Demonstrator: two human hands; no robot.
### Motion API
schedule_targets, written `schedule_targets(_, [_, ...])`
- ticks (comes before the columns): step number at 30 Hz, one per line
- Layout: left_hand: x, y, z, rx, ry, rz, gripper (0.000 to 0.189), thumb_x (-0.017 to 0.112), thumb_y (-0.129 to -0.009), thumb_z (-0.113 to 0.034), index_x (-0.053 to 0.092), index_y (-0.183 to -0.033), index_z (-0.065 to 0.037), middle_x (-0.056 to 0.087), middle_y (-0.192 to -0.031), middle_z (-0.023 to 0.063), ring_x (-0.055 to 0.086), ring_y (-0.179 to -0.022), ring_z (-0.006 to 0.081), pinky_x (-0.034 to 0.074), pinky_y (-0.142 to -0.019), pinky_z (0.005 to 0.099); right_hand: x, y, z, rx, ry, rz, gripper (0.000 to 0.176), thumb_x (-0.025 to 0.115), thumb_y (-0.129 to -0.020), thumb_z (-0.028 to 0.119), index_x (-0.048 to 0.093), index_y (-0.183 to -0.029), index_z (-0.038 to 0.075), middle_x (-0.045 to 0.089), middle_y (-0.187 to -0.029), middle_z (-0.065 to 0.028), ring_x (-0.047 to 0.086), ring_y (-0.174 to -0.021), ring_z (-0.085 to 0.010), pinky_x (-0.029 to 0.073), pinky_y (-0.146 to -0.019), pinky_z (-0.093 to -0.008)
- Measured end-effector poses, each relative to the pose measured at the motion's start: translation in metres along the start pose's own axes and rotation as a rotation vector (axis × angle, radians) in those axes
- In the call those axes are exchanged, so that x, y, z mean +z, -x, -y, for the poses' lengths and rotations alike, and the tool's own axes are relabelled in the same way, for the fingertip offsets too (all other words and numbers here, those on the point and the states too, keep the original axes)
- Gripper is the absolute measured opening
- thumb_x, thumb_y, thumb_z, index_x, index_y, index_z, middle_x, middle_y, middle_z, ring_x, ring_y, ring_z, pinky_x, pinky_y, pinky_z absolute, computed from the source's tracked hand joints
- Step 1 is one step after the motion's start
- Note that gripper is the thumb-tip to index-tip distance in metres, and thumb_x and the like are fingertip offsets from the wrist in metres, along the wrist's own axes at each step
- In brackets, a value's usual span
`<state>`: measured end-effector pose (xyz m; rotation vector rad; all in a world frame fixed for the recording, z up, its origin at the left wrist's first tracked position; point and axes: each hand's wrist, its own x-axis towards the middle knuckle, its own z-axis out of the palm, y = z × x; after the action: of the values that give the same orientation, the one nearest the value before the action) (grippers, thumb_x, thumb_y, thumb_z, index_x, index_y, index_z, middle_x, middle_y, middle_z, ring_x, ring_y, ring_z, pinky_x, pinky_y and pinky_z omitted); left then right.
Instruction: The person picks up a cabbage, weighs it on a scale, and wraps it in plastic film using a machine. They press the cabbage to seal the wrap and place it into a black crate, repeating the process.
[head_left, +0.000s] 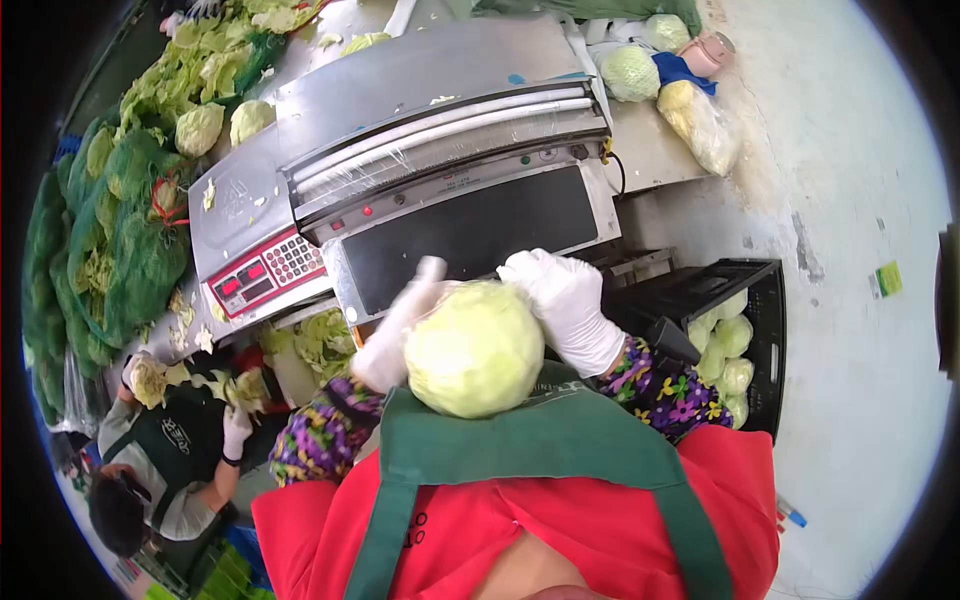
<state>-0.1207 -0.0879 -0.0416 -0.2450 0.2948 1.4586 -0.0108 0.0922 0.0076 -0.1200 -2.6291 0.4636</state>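
A round pale-green cabbage (474, 350) is in front of my green apron, between my two white-gloved hands. My left hand (400, 325) presses against the cabbage's left side, slightly blurred; part of it is hidden behind the cabbage. At the cabbage's upper right, my right hand (565, 305) is closed, its fingers curled in beside the surface. What those fingers pinch is too small to make out. Just beyond both hands lies the dark plate (470, 235) of a wrapping machine (430, 90), with a film roller (450, 135) across it.
A red-and-white scale panel (262, 275) sits left of the plate. Green net sacks (130, 220) of cabbages are piled at left. A black crate (765, 350) with wrapped cabbages (735, 335) stands at right. A co-worker (170, 440) trims cabbage at lower left. A bagged item (700, 125) lies upper right.
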Motion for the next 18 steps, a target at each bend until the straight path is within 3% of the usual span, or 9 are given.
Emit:
schedule_targets(3, [0.022,0.031,0.01,0.139,-0.165,-0.248,0.063,0.042,-0.098,-0.057,0.056,-0.118,0.0,0.065,-0.108,0.0091,0.064,-0.096,0.0216,0.05,-0.091,0.0339,0.016,0.014,0.03,0.121,-0.028,-0.093,0.015,0.067,-0.087,0.023,0.059,-0.08,0.012,0.051,-0.063,-0.0041,0.058,-0.054,-0.019,0.046,-0.049,-0.0332])
schedule_targets(7, [0.022,0.035,0.024,0.388,-1.028,-0.051,0.044,0.048,-0.101,-0.043,0.056,-0.112,-0.001,0.062,-0.106,0.0069,0.058,-0.096,0.0177,0.045,-0.09,0.032,0.04,0.045,0.049,0.654,-1.56,0.07,0.024,0.054,-0.1,0.029,0.056,-0.09,0.007,0.054,-0.091,0.0028,0.053,-0.09,-0.0078,0.045,-0.083,-0.0257])
schedule_targets(9, [0.029,0.034,0.031,0.879,-2.008,-0.38,0.034,0.049,-0.101,-0.034,0.056,-0.109,-0.002,0.06,-0.106,0.0062,0.054,-0.097,0.0151,0.045,-0.087,0.0321,0.027,0.058,0.058,0.726,-1.762,0.12,0.031,0.047,-0.103,0.036,0.056,-0.098,0.007,0.057,-0.094,0.0014,0.055,-0.091,-0.0103,0.046,-0.086,-0.028])
schedule_targets(10, [0.04,0.023,0.038,1.052,-1.391,-0.491,0.036,0.05,-0.1,-0.032,0.056,-0.115,0.0,0.061,-0.108,0.008,0.055,-0.102,0.0169,0.047,-0.086,0.0333,0.018,0.063,0.063,0.745,-1.755,0.077,0.031,0.047,-0.103,0.036,0.056,-0.098,0.007,0.057,-0.094,0.0014,0.055,-0.091,-0.0103,0.046,-0.086,-0.028])
schedule_targets(11, [0.039,0.022,0.041,1.032,-1.402,-0.46,0.036,0.05,-0.1,-0.032,0.056,-0.115,0.0,0.061,-0.108,0.008,0.055,-0.102,0.0169,0.047,-0.086,0.0333,0.01,0.066,0.067,0.917,-1.988,0.223,0.032,0.052,-0.1,0.038,0.056,-0.103,0.006,0.059,-0.099,-0.0021,0.056,-0.095,-0.0121,0.046,-0.087,-0.0296])
schedule_targets(13, [0.035,0.019,0.041,0.111,-0.736,-0.119,0.055,0.039,-0.103,-0.044,0.054,-0.129,0.002,0.058,-0.126,0.0142,0.051,-0.121,0.0217,0.043,-0.099,0.0328,-0.001,0.075,0.065,1.073,-2.216,0.32,0.037,0.056,-0.097,0.04,0.057,-0.109,0.005,0.061,-0.105,-0.0056,0.057,-0.099,-0.0139,0.046,-0.089,-0.0312])
schedule_targets(15, [0.043,0.008,0.052,0.109,-1.055,0.014,0.074,0.021,-0.101,-0.06,0.054,-0.127,0.001,0.059,-0.126,0.0133,0.057,-0.116,0.0229,0.048,-0.097,0.0348,-0.013,0.09,0.048,0.666,-1.304,0.365,0.033,0.051,-0.1,0.032,0.056,-0.117,0.004,0.063,-0.11,-0.0065,0.058,-0.104,-0.016,0.046,-0.092,-0.0322])
schedule_targets(16, [0.043,0.006,0.057,0.012,-0.822,-0.041,0.074,0.022,-0.1,-0.061,0.054,-0.126,0.001,0.06,-0.125,0.0134,0.058,-0.114,0.0238,0.048,-0.097,0.0368,-0.009,0.106,0.046,1.045,-1.134,0.264,0.029,0.05,-0.1,0.024,0.055,-0.119,0.003,0.061,-0.117,-0.0089,0.057,-0.11,-0.0178,0.046,-0.097,-0.0333])
schedule_targets(18, [0.048,-0.005,0.073,-0.103,-0.568,-0.116,0.074,0.025,-0.099,-0.063,0.053,-0.126,-0.001,0.061,-0.122,0.014,0.059,-0.113,0.0253,0.05,-0.096,0.0398,-0.042,0.127,0.04,0.931,-1.348,-0.108,0.041,0.058,-0.095,0.023,0.051,-0.13,0.002,0.056,-0.126,-0.0137,0.051,-0.123,-0.0208,0.04,-0.105,-0.0345])
